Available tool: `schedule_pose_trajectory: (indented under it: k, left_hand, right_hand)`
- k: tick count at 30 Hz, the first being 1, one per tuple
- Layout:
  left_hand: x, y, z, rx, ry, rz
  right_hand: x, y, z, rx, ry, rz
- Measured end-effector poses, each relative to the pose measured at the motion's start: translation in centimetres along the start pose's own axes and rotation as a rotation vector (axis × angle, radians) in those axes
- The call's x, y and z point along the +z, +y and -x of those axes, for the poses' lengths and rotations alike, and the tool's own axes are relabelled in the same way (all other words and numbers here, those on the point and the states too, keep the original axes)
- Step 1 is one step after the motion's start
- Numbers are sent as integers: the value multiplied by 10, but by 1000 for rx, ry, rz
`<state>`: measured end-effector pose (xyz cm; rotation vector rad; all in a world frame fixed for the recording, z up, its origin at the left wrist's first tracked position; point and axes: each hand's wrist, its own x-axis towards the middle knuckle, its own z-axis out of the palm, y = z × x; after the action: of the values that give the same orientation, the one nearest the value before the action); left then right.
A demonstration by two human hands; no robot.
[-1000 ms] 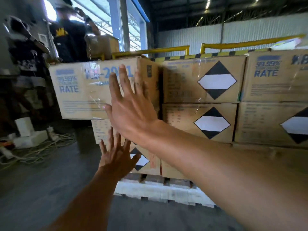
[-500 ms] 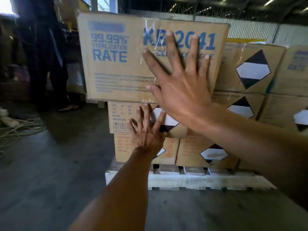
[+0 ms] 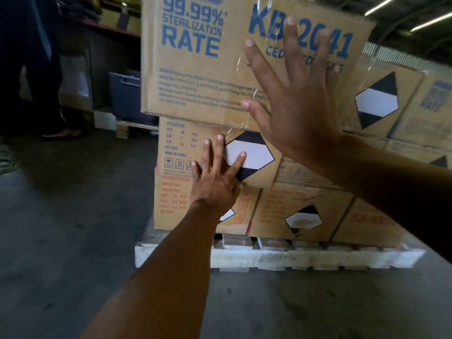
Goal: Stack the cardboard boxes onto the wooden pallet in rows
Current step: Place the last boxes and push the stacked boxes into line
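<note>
A pale wooden pallet carries three layers of brown cardboard boxes. The top corner box, printed "99.99% STERILIZATION RATE", overhangs the stack to the left. My right hand lies flat on its face with fingers spread. My left hand presses flat against the middle-layer box, beside its black-and-white diamond label. Below sits a bottom box with red print. More boxes run along the row to the right. Neither hand grips anything.
A person's dark legs stand at the far left. A dark blue crate rests on another pallet behind. Cable coils lie on the grey concrete floor at the left edge.
The view has closed in on the stack corner. Both flat hands stay on the box faces, the left one now higher on the middle box.
</note>
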<state>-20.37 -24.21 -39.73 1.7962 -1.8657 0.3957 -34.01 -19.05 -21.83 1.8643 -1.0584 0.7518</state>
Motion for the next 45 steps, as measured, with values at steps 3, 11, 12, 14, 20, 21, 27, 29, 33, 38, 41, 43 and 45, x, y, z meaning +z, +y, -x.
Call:
schedule_pose_trajectory:
  k: [3,11,12,14,20,21,27,29,33,38,41,43,45]
  left_hand:
    - [-1,-11,-8,19,-27,16]
    - [1,-19,-24,7,-81,23]
    - [2,-19,-23,9,-79,18]
    - [3,-19,-22,12,-72,9]
    - [7,-16,-22,-4,-60,-2]
    - [8,-16,-22,-8,-60,-3]
    - [11,-18,-21,7,-47,-26]
    - [12,-22,-21,20,-46,-40]
    - [13,-27,-19,33,-45,-41]
    - [6,-25,-20,21,-94,-56]
    - [-2,-24,-20,17,-136,-86]
    - [-8,-26,-17,15,-159,-78]
    - [-14,-30,-11,-4,-189,-47]
  right_hand:
    - [10,-2,-7,-20,7,-5]
    - [43,2,-22,-30,35,-38]
    - [48,3,-24,-30,39,-42]
    - [58,6,-29,-24,31,-55]
    - [91,7,-48,-8,-32,-97]
    - [96,6,-51,-6,-36,-100]
    - [117,1,-65,23,-74,-123]
    - [121,-1,-69,32,-87,-136]
    - [126,-4,-71,41,-102,-137]
    - [121,-3,-73,34,-158,-168]
    - [112,0,-76,31,-224,-222]
    - [106,2,-74,8,-277,-221]
    - [99,8,-74,-36,-330,-200]
